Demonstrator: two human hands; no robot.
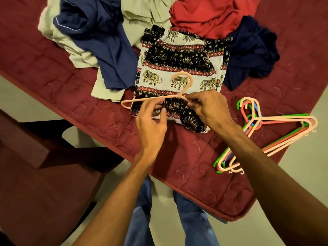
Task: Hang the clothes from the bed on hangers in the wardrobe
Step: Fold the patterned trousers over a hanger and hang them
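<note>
On bed, near edge: my left grip pinches elephant trousers, right grip pinches pink hanger.
Remaining: clothes pile unhung.

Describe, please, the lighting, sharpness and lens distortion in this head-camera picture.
Head view: dim, warm yellowish light, no glare; the peach plastic hanger and elephant-print fabric shorts are sharp; wide-angle stretch enlarges the shadowed right forearm towards the bottom edge.

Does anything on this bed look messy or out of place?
Nothing looks damaged. The blue, beige, red and navy clothes lie crumpled in a heap, and the coloured plastic hangers sit in a skewed stack at the red quilted bed's edge.
</note>
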